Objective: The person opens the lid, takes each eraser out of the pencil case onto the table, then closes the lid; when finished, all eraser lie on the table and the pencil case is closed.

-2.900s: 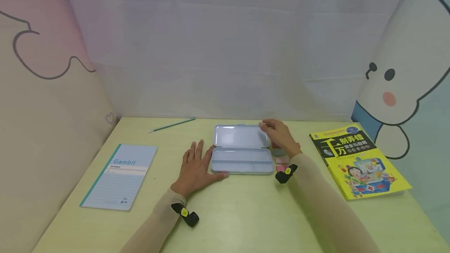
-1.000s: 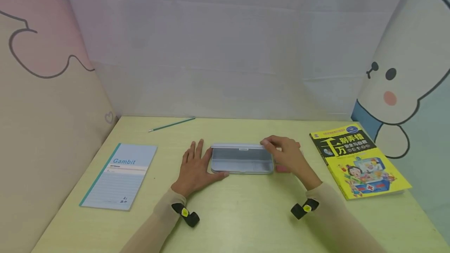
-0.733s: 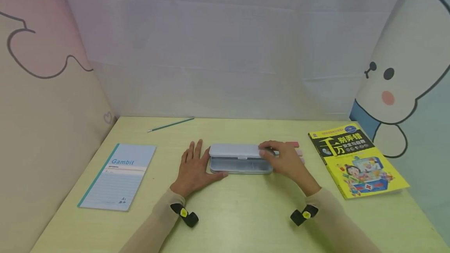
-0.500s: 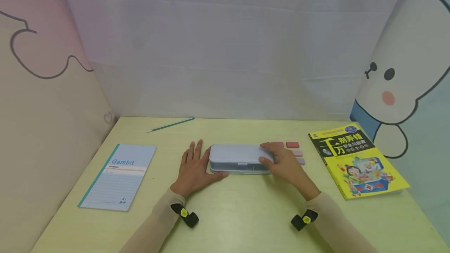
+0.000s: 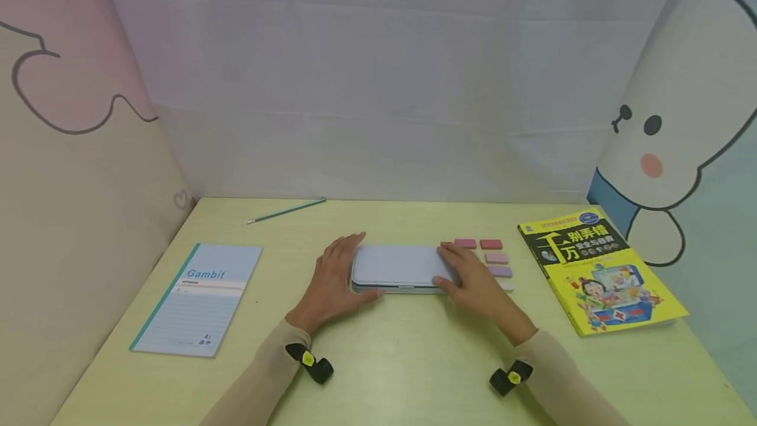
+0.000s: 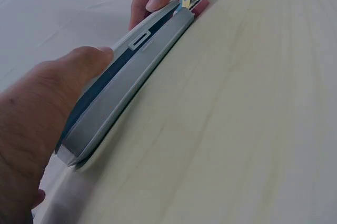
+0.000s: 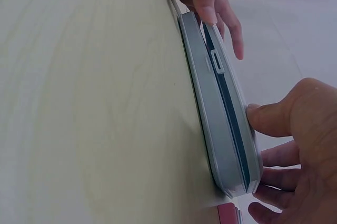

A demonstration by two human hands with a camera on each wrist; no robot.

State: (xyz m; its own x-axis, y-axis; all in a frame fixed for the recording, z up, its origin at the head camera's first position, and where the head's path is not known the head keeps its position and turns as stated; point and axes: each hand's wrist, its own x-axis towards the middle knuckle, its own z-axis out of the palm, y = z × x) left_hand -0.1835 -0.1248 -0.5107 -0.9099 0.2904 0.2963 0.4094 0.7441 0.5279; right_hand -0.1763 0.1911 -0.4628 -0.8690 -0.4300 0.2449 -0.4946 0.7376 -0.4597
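A pale blue-white pencil case (image 5: 405, 265) lies on the table, its lid lowered with a narrow dark gap along the front in both wrist views. My left hand (image 5: 331, 278) is at the case's left end, fingers extended toward the back corner and thumb against the front edge. At the other end, my right hand (image 5: 481, 288) holds the lid, thumb on its front edge and fingers round the right side. The lid's clasp (image 7: 217, 61) sits at the middle of the front. The inside of the case is hidden.
Several small pink, red and purple blocks (image 5: 497, 258) lie right of the case, some partly behind my right hand. A yellow book (image 5: 615, 281) lies farther right, a notebook (image 5: 201, 294) left, and a green pencil (image 5: 286, 210) at the back.
My right hand has brought the lid forward and down from lying open behind the case to nearly shut. My left hand's fingers have drawn together and moved in at the case's left end.
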